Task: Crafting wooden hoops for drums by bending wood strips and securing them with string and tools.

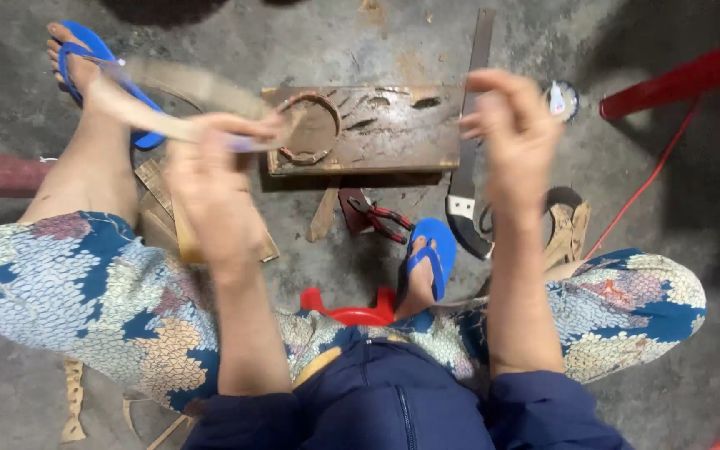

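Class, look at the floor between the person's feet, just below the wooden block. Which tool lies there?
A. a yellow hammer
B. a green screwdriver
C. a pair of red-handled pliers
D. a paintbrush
C: a pair of red-handled pliers lies on the concrete floor just below the wooden block, beside the blue sandal.

A dark navy top with a centre zip (399, 408) is worn, its sleeves (543, 412) pushed above the forearms. Trousers (68, 283) patterned in blue, white, tan and pink are seen. Blue flip-flops are fitted: one (97, 58) at 10 o'clock, one (431, 254) near centre.
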